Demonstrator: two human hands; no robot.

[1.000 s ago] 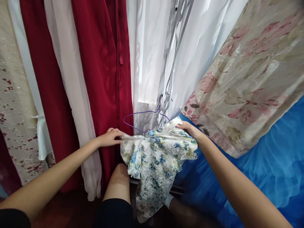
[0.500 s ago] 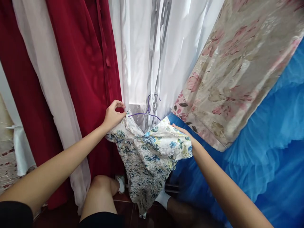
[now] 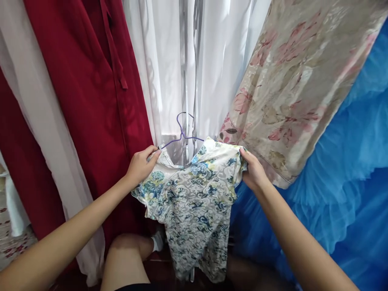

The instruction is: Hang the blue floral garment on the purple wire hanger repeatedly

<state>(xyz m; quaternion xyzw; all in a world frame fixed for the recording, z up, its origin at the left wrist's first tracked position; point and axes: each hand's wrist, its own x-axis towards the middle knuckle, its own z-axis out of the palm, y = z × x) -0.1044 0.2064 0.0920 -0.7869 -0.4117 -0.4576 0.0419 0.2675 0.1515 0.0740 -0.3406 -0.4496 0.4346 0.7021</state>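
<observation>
A white short-sleeved blouse [image 3: 197, 194] with a blue, green and yellow floral print hangs spread out in front of me. Its shoulders sit on a thin purple clothes hanger [image 3: 182, 135], whose hook stands up above the neckline. At the left shoulder, my left hand [image 3: 142, 165] pinches the cloth beside the hanger's arm. My right hand [image 3: 254, 169] grips the sleeve edge on the other side, thumb on top and fingers hidden behind the cloth.
Behind the blouse hang white drapes [image 3: 224, 60] with grey ribbons. Dark red cloth [image 3: 79, 81] and a pale panel [image 3: 39, 121] hang at left. A beige rose-print garment [image 3: 291, 89] and blue ruffled tulle [image 3: 327, 194] fill the right. My bent knee [image 3: 124, 254] is below.
The blouse has been spread wider and flatter, its lower part opening out. My right hand has moved to the outer sleeve, and its thumb now shows. My left thumb and fingers have closed together.
</observation>
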